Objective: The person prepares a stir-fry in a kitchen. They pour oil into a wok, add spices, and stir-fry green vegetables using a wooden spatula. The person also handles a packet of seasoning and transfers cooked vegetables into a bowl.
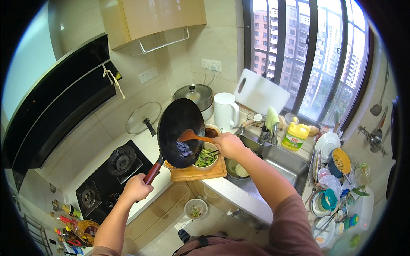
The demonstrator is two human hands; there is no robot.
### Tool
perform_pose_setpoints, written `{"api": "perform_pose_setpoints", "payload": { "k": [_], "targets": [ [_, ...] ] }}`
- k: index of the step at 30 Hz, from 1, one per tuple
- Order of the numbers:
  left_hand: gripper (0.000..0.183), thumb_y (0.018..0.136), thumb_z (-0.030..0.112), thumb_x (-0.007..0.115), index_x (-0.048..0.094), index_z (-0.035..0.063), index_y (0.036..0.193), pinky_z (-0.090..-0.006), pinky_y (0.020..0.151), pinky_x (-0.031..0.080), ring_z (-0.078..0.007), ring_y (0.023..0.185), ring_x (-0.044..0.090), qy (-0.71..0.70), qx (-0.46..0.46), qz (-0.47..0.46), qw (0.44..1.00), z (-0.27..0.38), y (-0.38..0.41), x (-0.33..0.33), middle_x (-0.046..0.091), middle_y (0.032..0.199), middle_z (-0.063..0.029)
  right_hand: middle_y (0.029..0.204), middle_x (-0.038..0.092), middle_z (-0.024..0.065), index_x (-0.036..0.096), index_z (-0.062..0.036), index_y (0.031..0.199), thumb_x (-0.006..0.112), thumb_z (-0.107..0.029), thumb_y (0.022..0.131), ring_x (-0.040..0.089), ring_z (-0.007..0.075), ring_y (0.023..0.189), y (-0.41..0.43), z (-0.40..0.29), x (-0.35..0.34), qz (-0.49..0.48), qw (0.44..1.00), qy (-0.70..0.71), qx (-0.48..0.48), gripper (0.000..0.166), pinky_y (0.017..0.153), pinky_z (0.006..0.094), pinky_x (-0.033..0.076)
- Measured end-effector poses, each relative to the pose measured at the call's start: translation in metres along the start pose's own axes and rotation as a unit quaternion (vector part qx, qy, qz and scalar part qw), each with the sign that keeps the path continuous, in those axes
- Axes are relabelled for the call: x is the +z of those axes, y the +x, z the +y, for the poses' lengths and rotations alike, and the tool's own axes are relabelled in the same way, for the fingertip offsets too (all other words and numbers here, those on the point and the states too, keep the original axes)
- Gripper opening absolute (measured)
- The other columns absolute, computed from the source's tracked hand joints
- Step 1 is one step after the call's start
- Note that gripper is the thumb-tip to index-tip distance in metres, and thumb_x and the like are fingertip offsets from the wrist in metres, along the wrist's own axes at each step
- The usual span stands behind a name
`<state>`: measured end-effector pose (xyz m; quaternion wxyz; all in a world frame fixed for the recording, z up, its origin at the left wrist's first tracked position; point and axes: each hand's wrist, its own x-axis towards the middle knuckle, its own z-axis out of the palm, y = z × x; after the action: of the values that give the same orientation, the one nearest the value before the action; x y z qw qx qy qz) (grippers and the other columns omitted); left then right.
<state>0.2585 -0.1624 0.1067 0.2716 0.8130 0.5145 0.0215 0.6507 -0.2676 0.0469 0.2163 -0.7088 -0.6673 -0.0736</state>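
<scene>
My left hand grips the red-brown handle of a black wok, which is tipped steeply over the counter. In my right hand is a wooden spatula, its blade against the wok's inner surface. Below the wok's right edge, a white bowl of green vegetables stands on a wooden cutting board. Dark thin sticks, perhaps chopsticks, lie across that bowl just under my right hand. Behind it, partly covered, is a bowl of dark reddish food.
A black gas cooktop lies to the left, beside a glass lid. A lidded pot and white kettle stand behind. To the right are a steel sink, a yellow detergent bottle and crowded dishes. A bin sits on the floor.
</scene>
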Motion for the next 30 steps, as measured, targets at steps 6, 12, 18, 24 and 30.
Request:
{"api": "perform_pose_setpoints", "payload": {
  "k": [6,12,18,24,30],
  "targets": [
    [0.028,0.072,0.02,0.07,0.069,0.0024,0.093,-0.0473,0.079,0.055,-0.0413,0.085,0.07,0.083,0.054,0.06,0.993,0.0,-0.01,0.006,0.071,0.085,-0.0232,0.102,0.072,0.0172,0.074,-0.0049,0.108,0.064,-0.017,0.091,0.067,0.0387,0.094,-0.005,0.007,0.015,0.046,0.998,0.032,0.012,0.023,0.085,0.0484,0.054],
    [0.028,0.073,0.02,0.071,0.07,0.0046,0.096,-0.0478,0.079,0.055,-0.0408,0.083,0.07,0.078,0.068,0.083,0.991,0.004,-0.017,0.01,0.071,0.084,-0.0214,0.103,0.071,0.0165,0.074,-0.0066,0.111,0.066,-0.014,0.09,0.066,0.0387,0.099,-0.023,0.008,0.056,0.095,0.985,0.137,0.035,0.023,0.088,0.0484,0.054],
    [0.029,0.073,0.021,0.071,0.07,0.0049,0.098,-0.0483,0.079,0.055,-0.0405,0.082,0.07,0.078,0.083,0.102,0.988,-0.003,-0.018,0.013,0.071,0.083,-0.0207,0.102,0.072,0.0115,0.072,-0.0132,0.119,0.062,-0.013,0.089,0.067,0.0349,0.097,-0.075,0.023,0.047,0.014,0.999,0.041,0.006,0.032,0.086,0.0461,0.055],
    [0.03,0.074,0.02,0.071,0.07,0.005,0.101,-0.049,0.078,0.055,-0.0407,0.079,0.07,0.063,0.091,0.109,0.988,-0.004,-0.024,0.021,0.071,0.079,-0.0195,0.1,0.07,0.0092,0.072,-0.0111,0.115,0.062,-0.012,0.089,0.066,0.0323,0.094,-0.082,0.028,0.03,0.056,0.998,-0.01,0.013,0.028,0.085,0.0426,0.055],
    [0.031,0.075,0.02,0.072,0.069,0.0054,0.102,-0.0498,0.076,0.054,-0.0407,0.078,0.07,0.077,0.097,0.125,0.984,0.003,-0.035,0.018,0.07,0.077,-0.0197,0.101,0.07,0.0092,0.072,-0.0113,0.116,0.062,-0.015,0.091,0.066,0.0316,0.094,-0.08,0.005,0.052,0.079,0.996,0.005,0.04,0.027,0.084,0.0435,0.055]
  ]
}}
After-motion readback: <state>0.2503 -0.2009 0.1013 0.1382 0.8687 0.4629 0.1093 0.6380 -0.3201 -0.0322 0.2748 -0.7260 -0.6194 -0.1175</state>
